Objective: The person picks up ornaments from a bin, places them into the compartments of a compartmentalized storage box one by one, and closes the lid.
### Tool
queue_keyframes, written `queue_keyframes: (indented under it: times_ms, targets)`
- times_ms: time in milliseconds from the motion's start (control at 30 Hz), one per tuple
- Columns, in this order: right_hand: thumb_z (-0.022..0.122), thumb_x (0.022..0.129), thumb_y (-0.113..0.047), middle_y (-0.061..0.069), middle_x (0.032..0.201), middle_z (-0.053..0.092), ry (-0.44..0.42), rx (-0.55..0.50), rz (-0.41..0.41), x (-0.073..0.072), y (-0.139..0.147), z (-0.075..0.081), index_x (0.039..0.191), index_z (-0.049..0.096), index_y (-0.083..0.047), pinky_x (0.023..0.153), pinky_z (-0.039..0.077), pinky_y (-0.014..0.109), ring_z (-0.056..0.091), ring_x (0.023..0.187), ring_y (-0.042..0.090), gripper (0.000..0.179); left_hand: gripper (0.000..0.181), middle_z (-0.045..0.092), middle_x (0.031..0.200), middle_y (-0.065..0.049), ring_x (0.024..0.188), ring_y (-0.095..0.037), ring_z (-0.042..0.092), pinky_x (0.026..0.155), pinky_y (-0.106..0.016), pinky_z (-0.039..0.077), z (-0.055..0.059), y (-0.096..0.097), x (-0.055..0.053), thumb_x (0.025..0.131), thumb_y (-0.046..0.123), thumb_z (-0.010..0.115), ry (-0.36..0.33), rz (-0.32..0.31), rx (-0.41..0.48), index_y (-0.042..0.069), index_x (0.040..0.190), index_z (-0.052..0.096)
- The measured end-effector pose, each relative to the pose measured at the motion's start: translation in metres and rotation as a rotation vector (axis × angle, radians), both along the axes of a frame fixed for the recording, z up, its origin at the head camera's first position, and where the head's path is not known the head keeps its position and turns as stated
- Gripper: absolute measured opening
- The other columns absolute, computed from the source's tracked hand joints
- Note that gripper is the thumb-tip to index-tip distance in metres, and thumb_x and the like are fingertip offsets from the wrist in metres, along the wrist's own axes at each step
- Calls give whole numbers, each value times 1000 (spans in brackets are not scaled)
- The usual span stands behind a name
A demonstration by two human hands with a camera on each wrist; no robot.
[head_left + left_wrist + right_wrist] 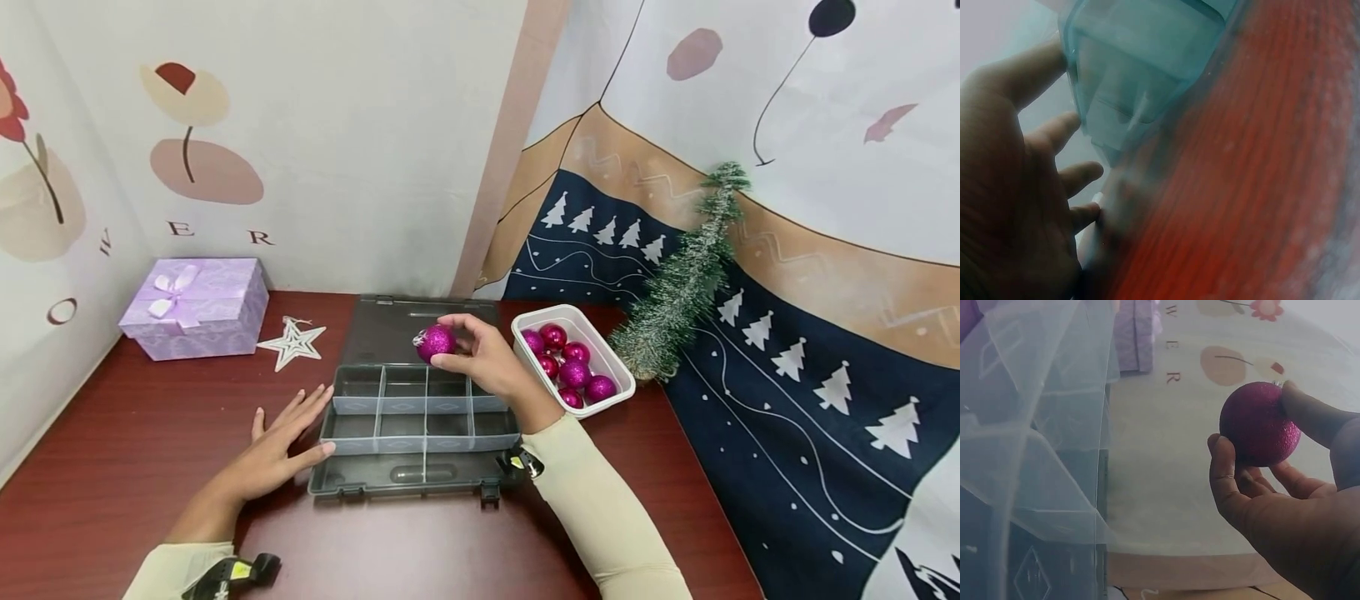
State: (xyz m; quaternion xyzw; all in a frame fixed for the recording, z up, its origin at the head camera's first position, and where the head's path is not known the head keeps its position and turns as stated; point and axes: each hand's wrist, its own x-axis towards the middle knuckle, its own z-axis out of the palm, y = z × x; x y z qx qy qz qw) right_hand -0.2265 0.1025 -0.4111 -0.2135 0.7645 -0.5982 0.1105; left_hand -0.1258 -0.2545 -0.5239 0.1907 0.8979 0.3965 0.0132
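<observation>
My right hand (pixel 487 357) pinches a glittery magenta bauble (pixel 436 343) between thumb and fingers, over the back of a clear grey compartment box (pixel 363 477). The right wrist view shows the bauble (pixel 1259 424) with its silver cap by the thumb and the box's dividers (pixel 1019 450) beside it. The box's lid (pixel 386 329) lies folded back. My left hand (pixel 279 450) rests at the box's left side, fingers extended; in the left wrist view thumb and index finger reach the box wall (pixel 1129 69). To the right, a white tub (pixel 627 388) holds several magenta and red baubles (pixel 575 374).
A lilac gift box (pixel 232 312) with a ribbon bow stands at the back left, and a white star ornament (pixel 292 342) lies beside it. A small frosted tree (pixel 678 292) leans behind the tub at the right. Printed cloth (pixel 360 150) hangs behind the table.
</observation>
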Motion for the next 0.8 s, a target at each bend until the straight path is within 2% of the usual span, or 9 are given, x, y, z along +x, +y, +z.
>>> queue_keyframes:
  times_ms: [200, 300, 367, 633, 800]
  targets:
    - [85, 93, -1, 23, 143, 65, 33, 55, 29, -13, -15, 0, 143, 59, 2, 96, 61, 25, 74, 119, 28, 57, 86, 25, 179, -29, 162, -65, 14, 116, -90, -20, 0, 1, -1, 103, 34, 73, -2, -3, -4, 18, 175, 28]
    - [86, 92, -2, 22, 142, 67, 64, 89, 46, -17, -22, 1, 143, 60, 1, 96, 62, 25, 74, 118, 29, 57, 86, 25, 179, -29, 162, -65, 14, 116, -89, -20, -1, 1, -2, 103, 34, 73, -1, -4, -5, 18, 175, 28]
    - [86, 92, -3, 21, 141, 67, 85, 118, 54, -19, -28, 1, 143, 61, 0, 97, 63, 28, 74, 116, 30, 57, 86, 25, 178, -29, 163, -65, 14, 116, -89, -20, -1, 1, -2, 103, 34, 73, -1, -5, -3, 18, 174, 28]
    - [88, 92, -7, 20, 138, 68, 177, 262, 113, -19, -55, 1, 144, 64, -1, 107, 62, 51, 71, 124, 34, 57, 86, 24, 179, -29, 162, -66, 14, 115, -90, -20, 0, 0, -1, 103, 34, 72, -10, 1, -11, 19, 175, 27]
    - [87, 95, -15, 17, 137, 66, 227, 388, 137, -22, -72, -3, 147, 64, -4, 109, 61, 49, 69, 129, 33, 58, 86, 25, 178, -30, 162, -67, 14, 115, -91, -19, 0, 0, -2, 103, 34, 72, -11, -1, -10, 19, 175, 27]
